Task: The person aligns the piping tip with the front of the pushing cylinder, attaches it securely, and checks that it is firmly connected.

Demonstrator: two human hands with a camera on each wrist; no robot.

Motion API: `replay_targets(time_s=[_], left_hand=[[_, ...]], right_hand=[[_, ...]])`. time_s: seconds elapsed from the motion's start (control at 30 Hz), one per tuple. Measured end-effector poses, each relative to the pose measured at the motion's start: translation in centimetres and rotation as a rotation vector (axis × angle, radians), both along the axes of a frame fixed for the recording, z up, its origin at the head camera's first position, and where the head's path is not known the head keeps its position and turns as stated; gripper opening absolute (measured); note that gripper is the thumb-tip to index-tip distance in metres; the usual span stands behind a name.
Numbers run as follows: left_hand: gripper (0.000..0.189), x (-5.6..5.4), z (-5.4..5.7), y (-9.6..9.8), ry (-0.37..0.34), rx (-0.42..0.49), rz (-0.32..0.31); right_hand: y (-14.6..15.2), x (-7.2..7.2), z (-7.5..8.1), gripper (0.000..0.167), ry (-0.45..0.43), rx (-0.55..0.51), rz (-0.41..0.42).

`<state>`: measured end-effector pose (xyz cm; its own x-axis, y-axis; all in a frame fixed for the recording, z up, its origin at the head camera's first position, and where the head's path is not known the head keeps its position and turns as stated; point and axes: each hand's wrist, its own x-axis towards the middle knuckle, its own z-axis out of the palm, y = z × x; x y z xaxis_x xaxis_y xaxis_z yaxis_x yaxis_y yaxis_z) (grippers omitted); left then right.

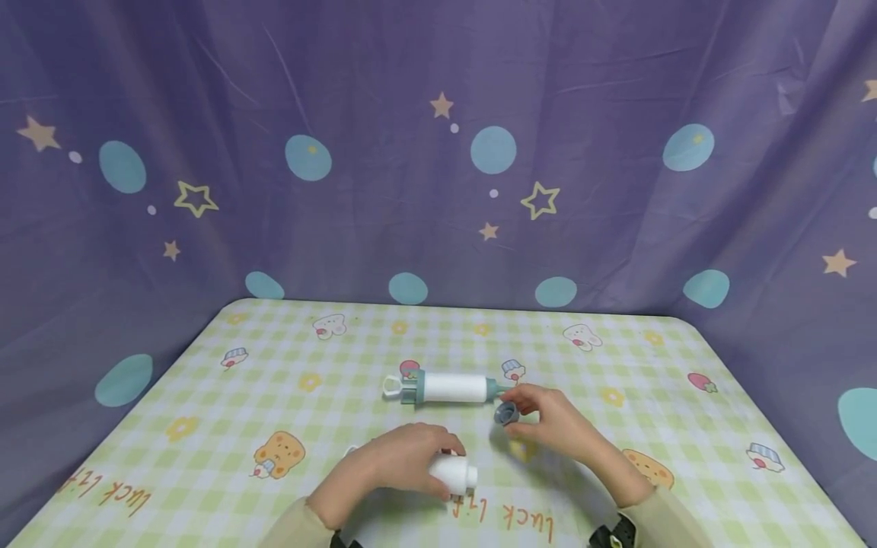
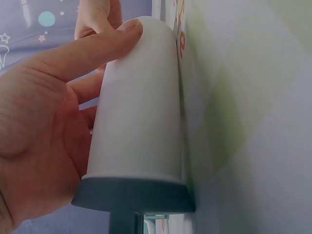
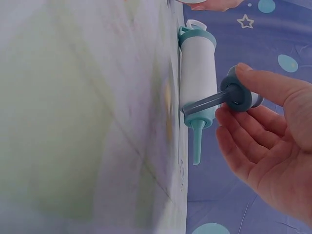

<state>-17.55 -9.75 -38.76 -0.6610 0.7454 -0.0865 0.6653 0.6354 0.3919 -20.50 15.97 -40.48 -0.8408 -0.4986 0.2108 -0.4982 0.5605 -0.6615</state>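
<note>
My left hand (image 1: 400,460) grips the white barrel (image 1: 452,473) of a large plunger syringe, its narrower white neck facing right. In the left wrist view the thumb lies along the barrel, above a dark teal flange (image 2: 134,194). Between thumb and fingertips my right hand (image 1: 551,426) pinches a grey-blue nozzle cap (image 1: 506,413); the right wrist view shows its thin spout (image 3: 207,103) pointing away from the palm. The nozzle cap and the held barrel are apart. Just beyond both hands lies a second syringe (image 1: 455,387), with a white barrel, teal nozzle and ring handle.
A green-and-white checked cloth (image 1: 226,396) with printed figures covers the table. Behind it hangs a purple curtain (image 1: 384,205) with stars and blue ovals. The second syringe's nozzle tip (image 3: 197,146) is close to the right hand.
</note>
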Motion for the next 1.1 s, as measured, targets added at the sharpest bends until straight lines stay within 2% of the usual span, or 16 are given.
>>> replay_targets(time_s=[0.13,0.27,0.4,0.57,0.8,1.1], left_hand=[[0.040,-0.1,-0.1,0.0,-0.001,0.022,0.030],[0.042,-0.2,-0.1,0.1,0.040,0.021,0.094],[0.044,-0.3,-0.1,0.4,0.122,0.027,0.143],[0.047,-1.0,-0.2,0.8,0.231,0.069,0.172],[0.048,-1.8,0.6,1.4,0.335,0.108,0.205],[0.049,-2.3,1.2,2.3,0.379,0.151,0.264]], right_hand=[[0.0,0.0,-0.1,0.039,-0.005,-0.025,-0.024],[-0.1,-0.1,-0.2,0.040,0.004,-0.049,-0.053],[-0.2,-0.2,-0.3,0.039,0.009,-0.055,-0.062],[-0.3,-0.1,-0.2,0.038,0.027,-0.061,-0.058],[-0.6,-0.1,0.1,0.039,0.059,-0.051,-0.065],[-1.1,-0.2,0.6,0.039,0.110,-0.068,-0.044]])
